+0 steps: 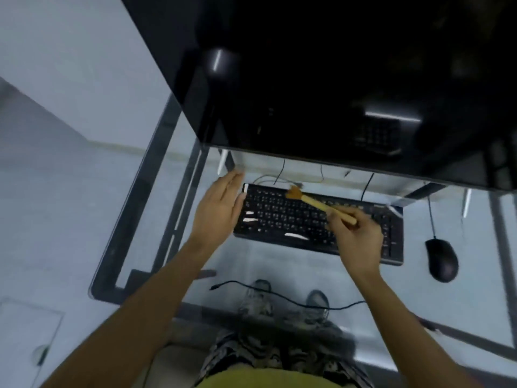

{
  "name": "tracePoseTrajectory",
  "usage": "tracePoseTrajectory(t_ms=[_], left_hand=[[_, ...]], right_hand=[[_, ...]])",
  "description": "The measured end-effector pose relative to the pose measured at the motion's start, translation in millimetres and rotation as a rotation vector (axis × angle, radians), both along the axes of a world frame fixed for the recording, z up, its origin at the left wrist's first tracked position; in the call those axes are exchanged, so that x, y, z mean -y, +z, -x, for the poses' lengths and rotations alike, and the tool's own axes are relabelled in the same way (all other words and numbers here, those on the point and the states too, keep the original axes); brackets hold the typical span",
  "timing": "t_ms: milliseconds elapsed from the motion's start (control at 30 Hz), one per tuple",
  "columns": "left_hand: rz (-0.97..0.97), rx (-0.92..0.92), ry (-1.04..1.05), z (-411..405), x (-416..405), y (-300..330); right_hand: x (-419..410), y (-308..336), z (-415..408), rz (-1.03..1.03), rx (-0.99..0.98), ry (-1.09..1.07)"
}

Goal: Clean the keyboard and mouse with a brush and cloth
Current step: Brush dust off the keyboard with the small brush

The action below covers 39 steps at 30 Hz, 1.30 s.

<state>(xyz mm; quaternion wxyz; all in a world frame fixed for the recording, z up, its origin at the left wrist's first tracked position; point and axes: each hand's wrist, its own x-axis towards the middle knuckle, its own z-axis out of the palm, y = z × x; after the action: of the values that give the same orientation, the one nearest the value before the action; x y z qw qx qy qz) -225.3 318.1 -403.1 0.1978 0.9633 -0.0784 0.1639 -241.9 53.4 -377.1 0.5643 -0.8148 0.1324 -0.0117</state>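
Keyboard (316, 222), black, lies flat on the glass bench (279, 264), long side running left to right, near the bench's far edge under a big dark monitor (335, 79). Right hand (356, 236) hovers over the keyboard's right-centre, fingers curled round the lower end of a wooden brush (321, 204); this grip is closed on the handle. Brush slants up and left from the hand, bristle end over the top key row, close to the keyboard's far edge; contact with the keys cannot be told through blur. Left hand (221, 208) sits at the keyboard's left end, fingers straight and together, palm side toward the keyboard edge, thumb touching or just beside the left corner; this grip is flat and holds nothing. Mouse (442, 260), black, rests on the bench to the right of the keyboard, well apart from both hands, its cable running up toward the monitor. A loose black cable (279, 294) lies across the bench nearer the person. Through the glass show patterned trousers (251, 354) and shoes (258, 298). Thin wires trail behind the keyboard.
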Motion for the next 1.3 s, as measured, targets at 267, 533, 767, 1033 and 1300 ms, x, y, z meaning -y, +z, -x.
tracePoseTrajectory(t_ms=[267, 533, 767, 1033, 1300], left_hand=[[-0.013, -0.314, -0.002, 6, -46, -78], [-0.037, -0.46, -0.124, 11, -59, -107], [-0.072, -0.462, -0.137, 10, -61, -108], [-0.056, -0.451, -0.139, 10, -60, -108], [-0.067, -0.419, -0.156, 11, -60, -109]], right_hand=[[-52, -28, -28, -0.202, -0.052, -0.076], [-79, -35, -56, 0.09, -0.116, 0.257], [-71, -32, -62, 0.158, -0.107, 0.262], [-61, -25, -39, 0.38, -0.075, 0.337], [-73, -15, -14, 0.435, -0.025, 0.38]])
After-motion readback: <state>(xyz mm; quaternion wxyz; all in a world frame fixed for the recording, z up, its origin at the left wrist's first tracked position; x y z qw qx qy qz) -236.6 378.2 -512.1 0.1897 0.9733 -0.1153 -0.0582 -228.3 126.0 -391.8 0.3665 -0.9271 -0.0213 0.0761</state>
